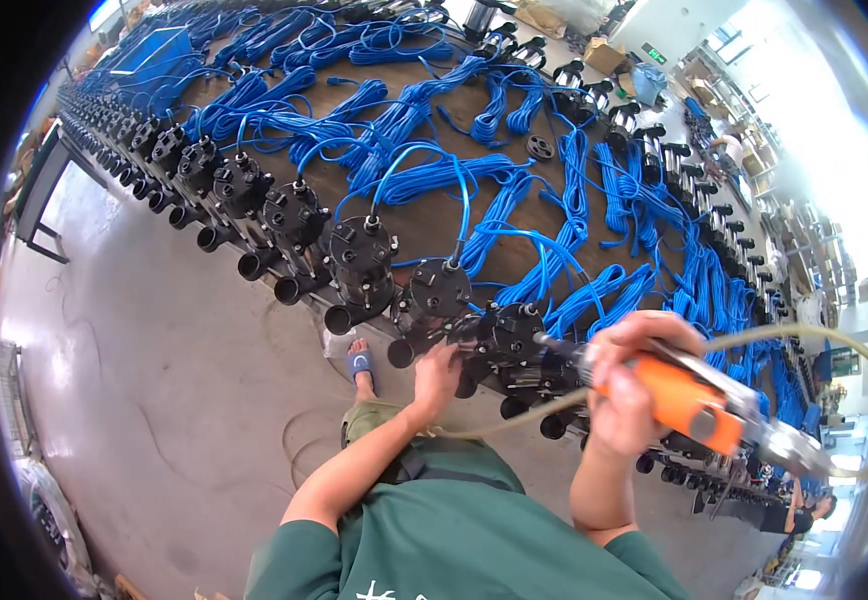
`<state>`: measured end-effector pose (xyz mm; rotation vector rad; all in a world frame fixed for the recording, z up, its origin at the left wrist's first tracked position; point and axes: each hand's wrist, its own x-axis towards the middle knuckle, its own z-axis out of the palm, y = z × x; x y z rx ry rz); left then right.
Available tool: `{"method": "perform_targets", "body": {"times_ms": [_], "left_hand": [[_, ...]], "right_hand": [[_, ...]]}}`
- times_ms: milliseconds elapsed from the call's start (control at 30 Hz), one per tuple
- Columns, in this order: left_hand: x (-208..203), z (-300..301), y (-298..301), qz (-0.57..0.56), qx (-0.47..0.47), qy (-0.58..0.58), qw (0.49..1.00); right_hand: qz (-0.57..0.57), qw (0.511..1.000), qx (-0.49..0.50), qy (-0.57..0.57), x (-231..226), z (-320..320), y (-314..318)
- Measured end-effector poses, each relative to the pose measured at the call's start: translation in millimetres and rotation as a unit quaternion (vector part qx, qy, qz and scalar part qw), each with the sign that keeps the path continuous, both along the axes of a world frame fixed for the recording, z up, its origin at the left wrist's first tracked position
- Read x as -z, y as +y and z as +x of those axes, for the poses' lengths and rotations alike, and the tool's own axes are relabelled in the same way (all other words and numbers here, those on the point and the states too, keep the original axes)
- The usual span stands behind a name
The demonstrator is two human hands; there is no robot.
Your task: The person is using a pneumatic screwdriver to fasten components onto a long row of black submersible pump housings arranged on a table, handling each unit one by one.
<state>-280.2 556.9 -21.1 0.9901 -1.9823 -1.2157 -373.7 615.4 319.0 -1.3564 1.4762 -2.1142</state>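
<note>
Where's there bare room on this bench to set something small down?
Bare brown tabletop shows between the blue cable bundles and the near row of black pumps, and around the black disc. It's crowded by the left hand, where pumps stand close together, and at right, where cables pile up.

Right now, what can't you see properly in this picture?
All in the head view:
- The tip of the orange power tool: blurred, probably by motion.
- Where the right hand grips it: partly hidden by the fingers.
- What the left hand's fingertips touch: lost in blur and dark machine parts.
- The farthest black machines at left: too small to count.
</note>
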Motion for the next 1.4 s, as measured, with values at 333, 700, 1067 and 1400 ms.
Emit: {"method": "perform_targets", "body": {"times_ms": [333, 700, 1067, 1400], "left_hand": [[23, 2, -1, -0.075, 0.009, 0.005, 0.997], [23, 6, -16, -0.060, 0.071, 0.009, 0.996], [10, 7, -18, -0.118, 0.110, 0.019, 0.987], [0, 7, -10, -0.057, 0.053, 0.026, 0.997]], "right_hand": [[0.046, 0.990, -0.070, -0.113, 135, -22, -10], [0.076, 0.990, -0.065, -0.100, 153, -20, -26], [0.074, 0.993, -0.049, -0.076, 137, -31, -32], [0.040, 0.998, -0.042, 0.014, 141, -26, -35]]}}
